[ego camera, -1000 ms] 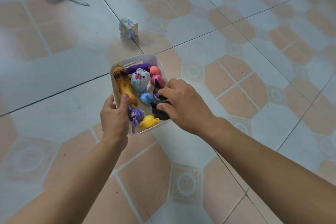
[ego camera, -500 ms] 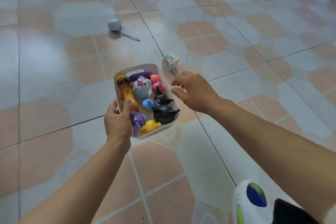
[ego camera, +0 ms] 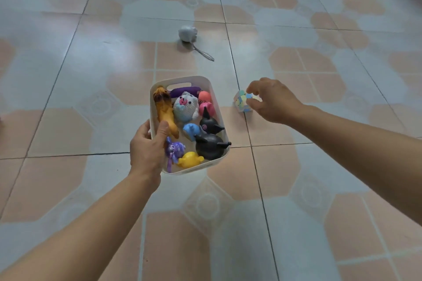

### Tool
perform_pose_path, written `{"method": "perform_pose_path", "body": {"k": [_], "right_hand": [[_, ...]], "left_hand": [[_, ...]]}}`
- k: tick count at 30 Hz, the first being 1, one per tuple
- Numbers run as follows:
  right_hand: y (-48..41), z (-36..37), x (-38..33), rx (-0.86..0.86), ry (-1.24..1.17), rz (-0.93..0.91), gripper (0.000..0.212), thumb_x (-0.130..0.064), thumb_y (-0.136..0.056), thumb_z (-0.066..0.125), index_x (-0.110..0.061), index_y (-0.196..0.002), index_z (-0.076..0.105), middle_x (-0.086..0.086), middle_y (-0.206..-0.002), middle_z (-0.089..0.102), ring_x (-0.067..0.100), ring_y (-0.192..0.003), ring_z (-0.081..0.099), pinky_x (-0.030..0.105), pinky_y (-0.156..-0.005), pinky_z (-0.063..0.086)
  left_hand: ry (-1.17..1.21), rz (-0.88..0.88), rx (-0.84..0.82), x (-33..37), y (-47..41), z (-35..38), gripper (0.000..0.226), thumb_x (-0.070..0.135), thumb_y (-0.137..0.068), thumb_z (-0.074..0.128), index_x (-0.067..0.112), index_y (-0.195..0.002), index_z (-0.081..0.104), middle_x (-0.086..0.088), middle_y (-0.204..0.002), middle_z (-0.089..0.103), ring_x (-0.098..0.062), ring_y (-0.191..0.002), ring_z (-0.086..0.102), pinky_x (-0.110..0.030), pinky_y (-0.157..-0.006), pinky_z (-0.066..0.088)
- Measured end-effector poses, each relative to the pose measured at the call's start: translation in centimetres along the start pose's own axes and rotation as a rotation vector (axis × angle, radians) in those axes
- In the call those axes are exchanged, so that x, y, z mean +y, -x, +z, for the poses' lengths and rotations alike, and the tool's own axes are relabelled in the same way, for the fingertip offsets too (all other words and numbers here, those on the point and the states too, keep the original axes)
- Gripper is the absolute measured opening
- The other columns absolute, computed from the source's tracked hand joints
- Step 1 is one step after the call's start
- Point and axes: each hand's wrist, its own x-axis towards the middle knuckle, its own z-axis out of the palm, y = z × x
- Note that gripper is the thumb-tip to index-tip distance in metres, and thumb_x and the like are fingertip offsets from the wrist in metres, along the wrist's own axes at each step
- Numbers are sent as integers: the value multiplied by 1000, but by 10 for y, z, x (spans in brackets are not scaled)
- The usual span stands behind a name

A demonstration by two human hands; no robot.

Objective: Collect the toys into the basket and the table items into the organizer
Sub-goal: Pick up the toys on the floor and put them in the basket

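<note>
Above the tiled floor our left hand held the white basket by its near left rim, thumb hooked inside over the wall and fingers under the edge, the grip pressed together on the plastic. The basket was tilted a little and full of toys: a yellow dog along the left wall, a knitted bear in the middle, a purple piece by the far handle slot, two pink balls on the right, a blue figure, two black horned figures, a purple toy and a yellow duck at the near end.

To the right of the basket our right hand reached the pastel cube, which sat on the floor just beside the basket. The fingers were curled around the cube's right side, thumb below and fingertips on top, touching it; we could not tell whether it had left the floor.

Farther off lay a grey plush with a cord trailing toward us, well apart from everything else.
</note>
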Motion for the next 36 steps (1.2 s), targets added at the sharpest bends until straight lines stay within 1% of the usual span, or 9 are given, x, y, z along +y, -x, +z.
{"method": "perform_pose_path", "body": {"k": [3, 7, 10, 16, 22, 25, 27, 29, 36], "right_hand": [[-31, 29, 22, -93, 8, 126, 54, -39, -89, 58, -12, -133, 42, 15, -127, 48, 33, -116, 47, 41, -90, 44], [-59, 65, 36, -102, 1, 242, 69, -51, -85, 58, -11, -134, 33, 18, -127, 44, 35, -117, 44, 41, -86, 41], [-71, 83, 43, -112, -13, 282, 68, -51, -85, 57, -9, -132, 32, 20, -125, 45, 37, -115, 46, 44, -85, 43], [-83, 88, 57, -148, -158, 251, 43, -24, -90, 54, -4, -124, 38, 22, -121, 46, 40, -103, 53, 38, -75, 42], [-78, 40, 54, -11, -375, 84, 42, -21, -86, 59, -8, -125, 46, 15, -117, 52, 30, -98, 55, 36, -74, 46], [-69, -2, 37, 53, -513, -131, 40, -24, -90, 61, -15, -126, 48, 7, -114, 55, 22, -96, 62, 18, -62, 49], [-56, -31, 18, 22, -575, -276, 41, -22, -91, 62, -16, -128, 48, 2, -112, 55, 14, -85, 61, 8, -56, 47], [-43, -52, -1, -32, -566, -403, 46, -20, -90, 62, -15, -133, 46, -2, -112, 53, 9, -82, 58, 6, -64, 47], [-33, -69, -40, -246, -382, -625, 54, -21, -89, 64, -17, -137, 41, -1, -126, 53, 10, -99, 58, 7, -68, 51]], "left_hand": [[63, -46, 60, -12, -5, 20, 46, 42, -91, 56, 12, -126, 58, -8, -110, 69, -24, -97, 67, -38, -82, 57], [120, -82, 130, -28, -9, 34, 39, 39, -91, 60, 11, -118, 63, -8, -103, 72, -27, -93, 70, -41, -82, 58], [130, -100, 174, -38, -8, 40, 38, 41, -90, 60, 13, -116, 64, -6, -101, 72, -27, -95, 70, -45, -85, 57], [123, -100, 211, -34, -1, 54, 57, 54, -79, 59, 12, -118, 63, -8, -104, 72, -27, -95, 70, -46, -85, 58], [123, -114, 253, -8, 13, 67, 66, 61, -73, 57, 15, -121, 62, -8, -107, 72, -26, -97, 70, -45, -85, 58], [127, -107, 258, 5, 15, 72, 69, 63, -74, 53, 15, -122, 61, -9, -109, 71, -27, -100, 69, -45, -86, 57], [136, -106, 255, 13, 14, 74, 70, 64, -74, 50, 14, -122, 61, -10, -108, 71, -27, -99, 69, -41, -83, 58], [148, -103, 245, 21, 13, 75, 71, 66, -75, 48, 14, -122, 60, -9, -107, 71, -25, -98, 69, -39, -80, 59], [117, -62, 110, 43, -5, 78, 47, 55, -93, 42, 19, -117, 61, -4, -104, 73, -21, -94, 71, -39, -79, 59]]}}
